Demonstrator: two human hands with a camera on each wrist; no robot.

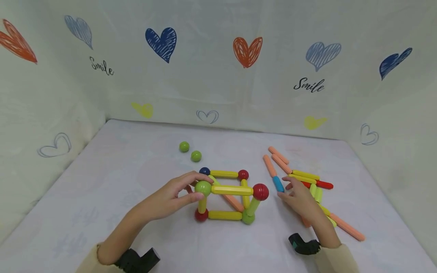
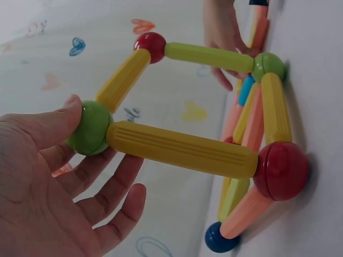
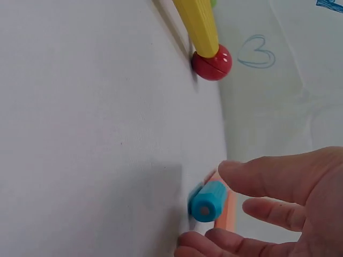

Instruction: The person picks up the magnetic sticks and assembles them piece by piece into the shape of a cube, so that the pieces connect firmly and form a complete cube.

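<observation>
My left hand [image 1: 177, 192] pinches a green ball [image 1: 203, 188] between thumb and fingers, at the upper near-left corner of a frame built of coloured rods and balls. From that ball a yellow rod [image 1: 232, 190] runs across to a red ball [image 1: 261, 192]. Another yellow rod [image 2: 182, 149] leads down to a red ball [image 2: 281, 171] on the table. Over on the right, my right hand [image 1: 300, 198] hovers with parted fingers around the end of a short blue rod [image 3: 209, 202], holding nothing. The blue rod lies end to end with an orange rod [image 1: 269, 165].
Two loose green balls [image 1: 184, 146] lie behind the frame. Several orange, yellow, red and green rods [image 1: 347, 226] are scattered around and beyond my right hand. A white backdrop [image 1: 205, 87] printed with hearts rises behind the table [image 1: 150, 151].
</observation>
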